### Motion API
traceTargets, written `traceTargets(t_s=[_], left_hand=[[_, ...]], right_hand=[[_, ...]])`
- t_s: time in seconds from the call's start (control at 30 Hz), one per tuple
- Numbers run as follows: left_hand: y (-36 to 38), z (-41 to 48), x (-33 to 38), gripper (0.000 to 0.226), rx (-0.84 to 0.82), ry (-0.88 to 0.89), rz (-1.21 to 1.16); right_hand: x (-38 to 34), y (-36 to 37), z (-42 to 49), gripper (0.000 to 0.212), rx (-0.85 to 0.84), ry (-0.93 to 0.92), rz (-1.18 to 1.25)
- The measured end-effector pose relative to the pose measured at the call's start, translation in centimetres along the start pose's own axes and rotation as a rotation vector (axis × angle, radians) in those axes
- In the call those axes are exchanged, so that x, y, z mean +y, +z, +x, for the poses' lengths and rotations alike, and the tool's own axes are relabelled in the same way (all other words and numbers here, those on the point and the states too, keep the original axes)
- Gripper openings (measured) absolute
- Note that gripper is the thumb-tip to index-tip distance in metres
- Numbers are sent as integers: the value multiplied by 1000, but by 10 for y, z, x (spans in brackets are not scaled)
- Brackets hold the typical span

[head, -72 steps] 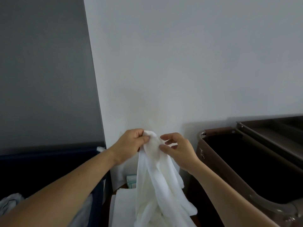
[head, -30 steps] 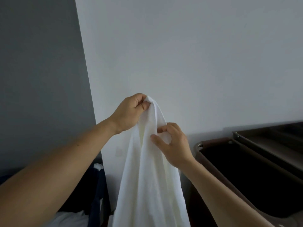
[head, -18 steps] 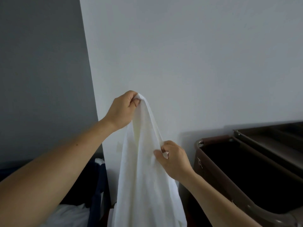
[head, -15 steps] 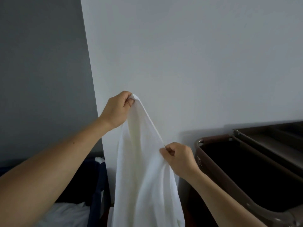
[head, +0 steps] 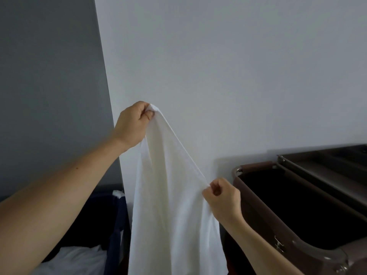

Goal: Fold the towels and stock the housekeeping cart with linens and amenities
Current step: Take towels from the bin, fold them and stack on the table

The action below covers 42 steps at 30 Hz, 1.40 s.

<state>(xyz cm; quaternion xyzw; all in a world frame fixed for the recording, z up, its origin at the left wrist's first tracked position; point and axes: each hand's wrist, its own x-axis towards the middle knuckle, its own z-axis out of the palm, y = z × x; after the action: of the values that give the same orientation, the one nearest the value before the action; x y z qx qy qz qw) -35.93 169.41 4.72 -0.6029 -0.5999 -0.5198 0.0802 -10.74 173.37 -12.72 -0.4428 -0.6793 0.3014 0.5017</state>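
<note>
A pale white wall [head: 238, 76] fills most of the view, meeting a grey wall [head: 49, 76] on the left. In front of their junction hangs the white towel [head: 170, 211], held up in the air. It is a long, plain sheet of soft, finely textured cloth, draped in loose vertical folds and running out of the bottom of the picture. Its top hem is pulled into a taut slanting line, high at the left and low at the right.

To the right stands a brown cart bin [head: 256, 167] with a dark hollow inside and a rounded rim. A shallow dark tray [head: 321, 169] sits just beyond it. Low on the left is a navy hamper [head: 119, 231] with crumpled white linen [head: 79, 259] inside.

The left hand [head: 132, 124] grips one top corner of the towel, fingers curled and thumb pressed onto the bunched cloth. The right hand [head: 222, 199] pinches the hem lower down, fingers curled round the edge.
</note>
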Motion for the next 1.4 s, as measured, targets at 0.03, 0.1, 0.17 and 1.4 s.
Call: traceTargets(t_s=[0.03, 0.1, 0.17, 1.4], left_hand=[[-2, 2, -1, 16, 16, -14, -9], [-5, 5, 0, 17, 45, -35, -31], [-5, 6, 4, 16, 51, -33, -34], [4, -33, -6, 17, -135, -149, 243]], right_hand=[[-1, 0, 0, 13, 3, -10, 31], [0, 2, -2, 17, -54, -43, 46], [5, 7, -7, 20, -138, -65, 38], [-68, -11, 53, 18, -66, -283, -152]])
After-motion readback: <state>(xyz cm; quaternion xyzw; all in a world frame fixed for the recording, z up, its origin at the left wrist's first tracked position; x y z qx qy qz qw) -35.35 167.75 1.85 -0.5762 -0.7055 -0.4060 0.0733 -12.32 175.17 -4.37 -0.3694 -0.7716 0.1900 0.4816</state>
